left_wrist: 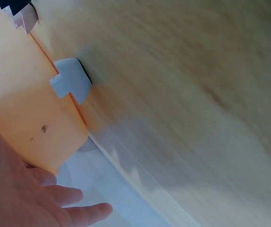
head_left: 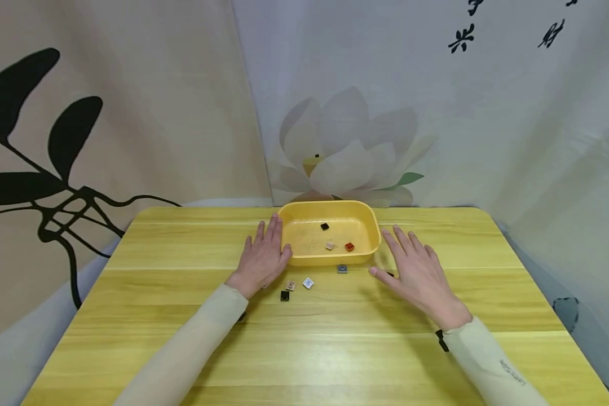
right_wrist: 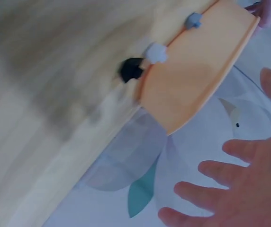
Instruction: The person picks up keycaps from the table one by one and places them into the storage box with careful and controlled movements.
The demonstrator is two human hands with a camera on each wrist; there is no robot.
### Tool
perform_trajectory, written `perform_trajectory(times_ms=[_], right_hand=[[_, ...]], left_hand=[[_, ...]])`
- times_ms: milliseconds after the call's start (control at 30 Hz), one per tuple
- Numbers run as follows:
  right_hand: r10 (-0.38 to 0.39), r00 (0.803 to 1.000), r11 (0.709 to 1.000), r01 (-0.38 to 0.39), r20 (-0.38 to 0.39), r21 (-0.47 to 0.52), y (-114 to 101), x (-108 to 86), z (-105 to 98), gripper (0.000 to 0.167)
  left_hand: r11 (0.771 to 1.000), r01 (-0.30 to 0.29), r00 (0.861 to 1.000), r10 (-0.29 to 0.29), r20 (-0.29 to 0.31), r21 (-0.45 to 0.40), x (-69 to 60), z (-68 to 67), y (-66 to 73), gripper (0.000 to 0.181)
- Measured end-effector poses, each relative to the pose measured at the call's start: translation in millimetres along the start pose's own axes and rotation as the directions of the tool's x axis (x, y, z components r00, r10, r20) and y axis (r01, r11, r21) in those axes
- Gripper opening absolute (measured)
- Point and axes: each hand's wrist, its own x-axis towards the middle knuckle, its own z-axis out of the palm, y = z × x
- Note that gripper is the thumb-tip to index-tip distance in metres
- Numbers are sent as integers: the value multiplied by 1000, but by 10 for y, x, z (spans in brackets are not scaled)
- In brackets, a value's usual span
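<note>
Wooden table (head_left: pixel 335 349) | yellow tray (head_left: pixel 330 261), far edge | small pieces (head_left: pixel 285 295) nearby

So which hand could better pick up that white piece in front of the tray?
Probably the left hand: it is nearer the white piece; the right hand is by the right end of the yellow tray. Both look free.

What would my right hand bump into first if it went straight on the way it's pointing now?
Probably the yellow tray, at its right side: your right hand points forward and inward toward it. The hand's height is unclear, so it might pass over instead.
</note>
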Motion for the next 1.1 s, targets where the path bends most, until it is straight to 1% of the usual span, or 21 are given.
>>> perform_trajectory(times_ms=[100, 233, 400, 500, 567, 633, 833, 967, 1100], right_hand=[[25, 998, 1000, -26, 49, 15, 62, -46, 25, 94], [40, 992, 998, -45, 122, 39, 130, -88, 67, 98], [37, 977, 996, -54, 209, 75, 181, -92, 138, 99], [22, 971, 996, -41, 240, 73, 191, -88, 183, 96], [4, 970, 998, -20, 242, 65, 192, -90, 214, 90], [-27, 974, 998, 12, 227, 63, 186, -92, 239, 82], [-121, 982, 992, 113, 147, 61, 172, -92, 292, 51], [-137, 984, 990, 131, 118, 55, 164, -88, 299, 34], [-137, 984, 990, 131, 112, 55, 160, -87, 301, 22]], left_hand=[[1000, 3, 1000, -3, 3, -3, -7, -9, -9, 70], [1000, 3, 1000, -3, 8, 2, -7, -8, -17, 70], [1000, 2, 1000, -2, 4, 0, -6, 3, -20, 70], [1000, 1, 1000, -1, 2, 5, -8, 9, -16, 70], [1000, 0, 1000, 0, 0, 7, -9, 11, -14, 70], [1000, -1, 1000, 1, -1, 12, -9, 13, -12, 70], [1000, 1, 1000, -1, -1, 14, -3, 9, -11, 70], [1000, -1, 1000, 1, -6, 12, 4, 7, -11, 70], [1000, -1, 1000, 1, -6, 8, 6, 3, -10, 70]])
